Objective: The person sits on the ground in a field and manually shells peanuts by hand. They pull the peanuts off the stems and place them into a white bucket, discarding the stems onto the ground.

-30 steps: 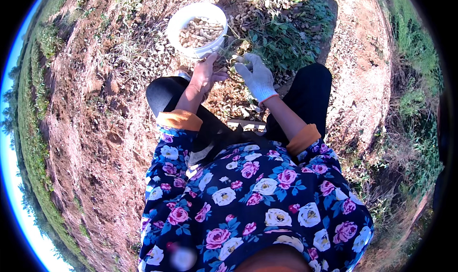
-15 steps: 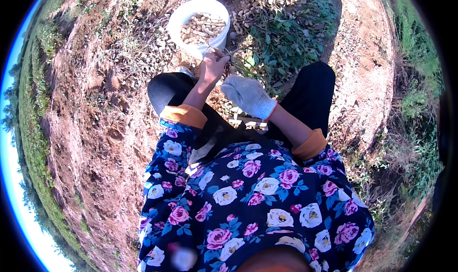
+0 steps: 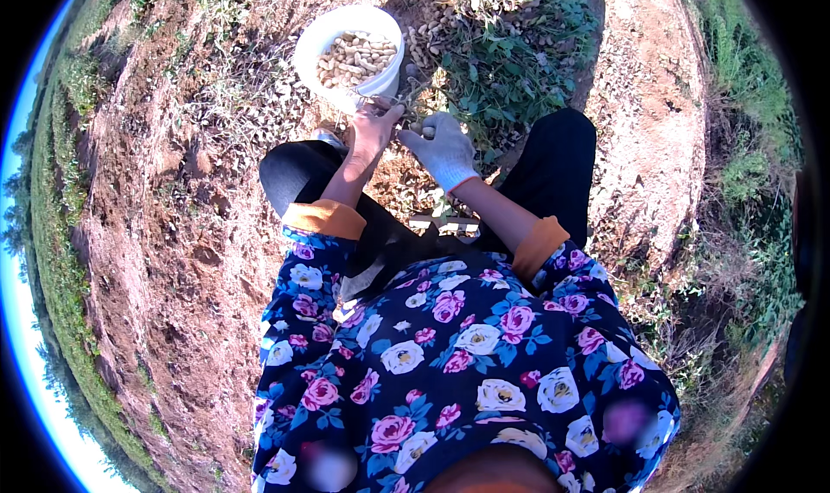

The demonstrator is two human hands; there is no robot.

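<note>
My bare left hand [image 3: 373, 127] is closed round a peanut plant's thin stems [image 3: 413, 94], just in front of a white bucket [image 3: 379, 83]. Inside the bucket lies a heap of unshelled peanuts [image 3: 358, 59]. My right hand [image 3: 443, 150], in a pale knit glove, is beside the left one. Its thumb and fingers are bent round a peanut [image 3: 428, 133]; whether more are inside the glove's grip is hidden. Some of the stems are lost against the ground behind them.
Green leafy peanut plants [image 3: 510, 74] lie in a pile to the right of the bucket, with loose peanuts [image 3: 424, 39] on the soil between them. My bent knees [image 3: 562, 147] flank the work. Dry leaf litter [image 3: 251, 87] covers the ground at left.
My right hand has moved up and closer to the left, and its fingers now close round a peanut. The left hand stays by the bucket with the stems.
</note>
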